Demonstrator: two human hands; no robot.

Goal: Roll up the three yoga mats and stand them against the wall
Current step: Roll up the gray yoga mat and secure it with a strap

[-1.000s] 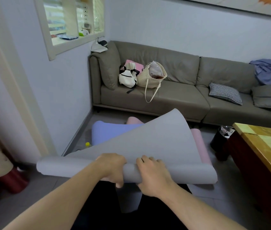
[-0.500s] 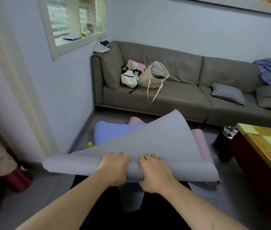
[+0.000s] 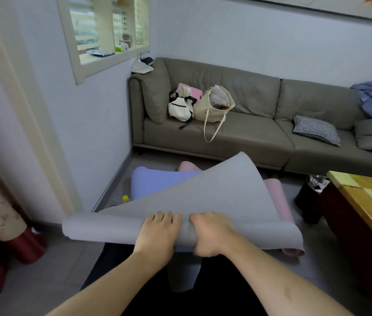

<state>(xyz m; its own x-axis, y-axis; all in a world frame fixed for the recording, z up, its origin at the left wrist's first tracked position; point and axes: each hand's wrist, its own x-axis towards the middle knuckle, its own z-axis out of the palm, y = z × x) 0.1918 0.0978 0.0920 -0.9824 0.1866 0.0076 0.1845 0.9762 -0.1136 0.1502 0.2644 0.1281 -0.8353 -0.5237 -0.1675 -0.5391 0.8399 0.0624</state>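
Rolling grey mat [image 3: 214,197], first of three by my read. My left hand [image 3: 157,233] and right hand [image 3: 210,236] both clamp near roll at mid-width, fingers curled over top. Roll held off floor in front of me; far end flaps up loose. Blue mat [image 3: 155,181] and pink mat [image 3: 276,192] lie flat on floor beneath, toward sofa [image 3: 248,133]. Next: wind roll forward evenly, keep edges square, take in raised flap.

Grey sofa [image 3: 260,133], tote bag [image 3: 214,106]
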